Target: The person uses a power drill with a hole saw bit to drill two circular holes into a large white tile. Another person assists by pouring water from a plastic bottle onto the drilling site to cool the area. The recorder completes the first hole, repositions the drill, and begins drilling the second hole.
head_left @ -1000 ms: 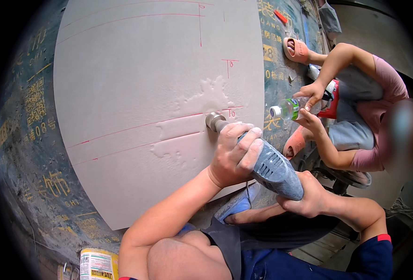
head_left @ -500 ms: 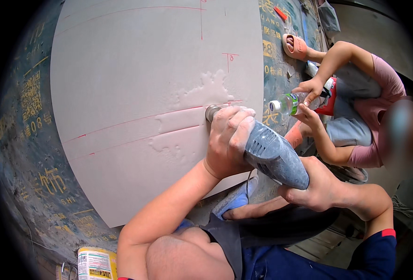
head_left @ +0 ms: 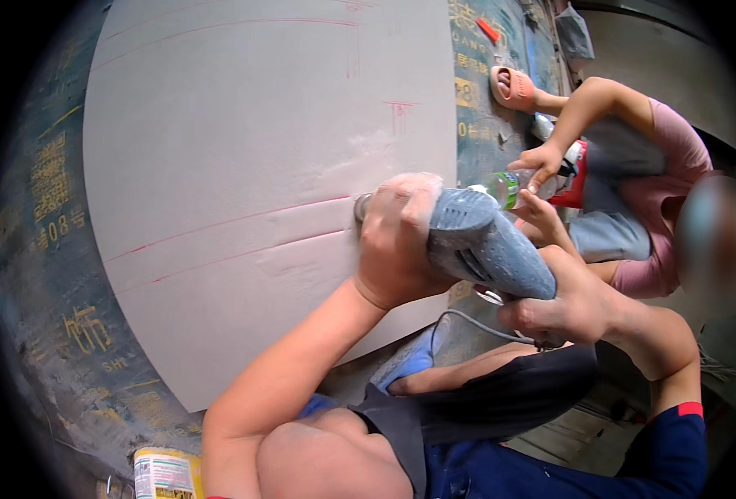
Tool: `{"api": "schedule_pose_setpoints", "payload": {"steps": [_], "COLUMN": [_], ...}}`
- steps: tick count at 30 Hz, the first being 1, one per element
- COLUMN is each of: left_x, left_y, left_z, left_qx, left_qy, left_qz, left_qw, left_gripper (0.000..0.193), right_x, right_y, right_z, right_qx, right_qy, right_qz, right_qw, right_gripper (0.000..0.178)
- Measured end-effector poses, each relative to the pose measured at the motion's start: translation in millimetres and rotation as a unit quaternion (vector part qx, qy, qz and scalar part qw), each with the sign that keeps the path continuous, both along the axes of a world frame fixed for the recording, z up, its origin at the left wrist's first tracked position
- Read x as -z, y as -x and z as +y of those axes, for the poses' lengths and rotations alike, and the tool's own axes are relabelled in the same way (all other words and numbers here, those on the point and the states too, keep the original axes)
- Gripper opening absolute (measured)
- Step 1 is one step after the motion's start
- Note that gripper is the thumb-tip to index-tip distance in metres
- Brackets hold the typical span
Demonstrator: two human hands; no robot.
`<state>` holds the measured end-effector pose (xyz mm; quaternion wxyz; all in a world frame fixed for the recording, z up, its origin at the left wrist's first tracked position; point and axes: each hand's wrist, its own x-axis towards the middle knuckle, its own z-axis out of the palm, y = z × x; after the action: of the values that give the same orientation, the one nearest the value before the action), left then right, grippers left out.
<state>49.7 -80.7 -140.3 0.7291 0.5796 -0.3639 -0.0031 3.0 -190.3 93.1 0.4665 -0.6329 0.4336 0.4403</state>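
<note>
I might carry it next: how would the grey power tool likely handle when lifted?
The grey power tool may feel rather heavy for its size, since the left hand and right hand both grip it. Its vented housing looks rigid, but the curving cord, apparently its own, would probably flop. Whitish dust on the housing could make it slightly slippery.

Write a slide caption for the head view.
Left hand and right hand grip a dusty tool at a marked panel; a co-worker holds a bottle.

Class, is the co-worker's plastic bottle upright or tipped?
Tipped: the bottle is held sideways in the co-worker's hands, its neck end pointing toward the pale slab.
</note>
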Motion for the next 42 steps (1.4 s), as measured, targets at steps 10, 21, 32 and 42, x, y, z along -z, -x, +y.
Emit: {"api": "schedule_pose_setpoints", "payload": {"steps": [10,21,32,42], "left_x": [-2,-6,-5,-1], "left_y": [-3,-6,7,17], "left_z": [-14,-21,-21,-13], "left_qx": [0.013,0.070,0.079,0.064], "left_qy": [-0.006,-0.033,-0.035,-0.027], "left_qz": [0.004,0.004,-0.031,-0.078], "left_qw": [1.000,0.997,0.996,0.995], "left_gripper": [0.083,0.080,0.080,0.072], "right_x": [3,11,20,23], "right_y": [11,34,67,82], "right_z": [-15,-25,-23,-13], "right_qx": [0.128,0.239,0.245,0.220], "right_qy": [-0.020,-0.032,-0.024,-0.075], "right_qz": [0.004,-0.023,-0.060,-0.061], "right_qw": [0.992,0.970,0.967,0.971], "right_gripper": [0.060,0.104,0.114,0.042]}}
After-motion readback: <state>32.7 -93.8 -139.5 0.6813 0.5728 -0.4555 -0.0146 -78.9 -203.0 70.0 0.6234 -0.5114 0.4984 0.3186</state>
